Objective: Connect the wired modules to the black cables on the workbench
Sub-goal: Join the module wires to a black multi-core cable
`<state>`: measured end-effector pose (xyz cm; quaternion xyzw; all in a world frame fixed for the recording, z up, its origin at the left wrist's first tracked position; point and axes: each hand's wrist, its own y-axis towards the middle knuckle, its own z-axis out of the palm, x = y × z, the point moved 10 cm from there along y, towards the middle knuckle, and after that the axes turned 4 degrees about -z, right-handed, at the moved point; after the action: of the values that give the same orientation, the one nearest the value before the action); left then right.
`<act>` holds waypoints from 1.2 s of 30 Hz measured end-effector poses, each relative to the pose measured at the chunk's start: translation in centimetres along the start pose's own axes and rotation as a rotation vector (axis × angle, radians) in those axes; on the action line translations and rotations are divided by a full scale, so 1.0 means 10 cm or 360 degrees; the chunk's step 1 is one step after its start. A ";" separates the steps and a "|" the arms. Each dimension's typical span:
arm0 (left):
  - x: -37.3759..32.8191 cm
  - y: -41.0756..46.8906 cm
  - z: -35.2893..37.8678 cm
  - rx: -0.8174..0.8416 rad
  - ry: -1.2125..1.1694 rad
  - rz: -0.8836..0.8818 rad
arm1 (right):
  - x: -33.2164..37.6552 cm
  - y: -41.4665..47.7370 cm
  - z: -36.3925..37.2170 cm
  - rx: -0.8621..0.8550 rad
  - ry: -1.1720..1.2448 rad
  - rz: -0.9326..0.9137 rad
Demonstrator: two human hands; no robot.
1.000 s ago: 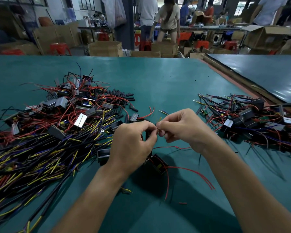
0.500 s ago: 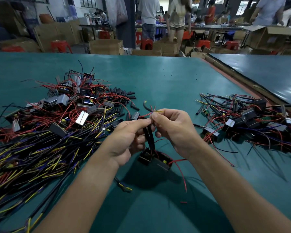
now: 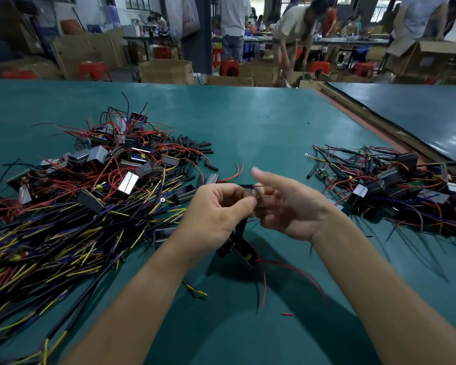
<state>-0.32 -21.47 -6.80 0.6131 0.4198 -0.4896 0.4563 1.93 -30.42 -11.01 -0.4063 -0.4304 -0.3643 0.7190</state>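
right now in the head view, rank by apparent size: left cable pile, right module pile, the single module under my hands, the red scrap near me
1. left cable pile, largest, though it is partly nearer the camera and cut off by the frame edge
2. right module pile
3. single black module
4. red scrap

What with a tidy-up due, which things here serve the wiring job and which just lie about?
Job: left hand, right hand, held black cable, hanging module, cable pile, module pile.
Lying about: red wire scrap, cardboard boxes, red stools.
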 end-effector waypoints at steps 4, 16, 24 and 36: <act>0.02 0.02 -0.05 -0.0046 -0.0040 -0.0039 | 0.11 -0.03 -0.01 0.0097 -0.0060 -0.0185; -0.03 0.02 -0.12 -0.0115 -0.0071 0.0083 | 0.16 -0.04 -0.02 0.0118 -0.0113 -0.0215; -0.08 0.02 -0.12 -0.0106 0.0004 0.0168 | 0.36 -0.08 -0.11 -0.0051 -0.0136 -0.0485; 0.08 0.05 -0.16 -0.0165 -0.0119 -0.0054 | 0.65 -0.28 0.03 -0.0077 -0.0879 -0.0995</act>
<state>0.60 -20.00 -7.33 0.5627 0.4376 -0.4973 0.4946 1.80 -32.43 -4.19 -0.3552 -0.7010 -0.4524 0.4216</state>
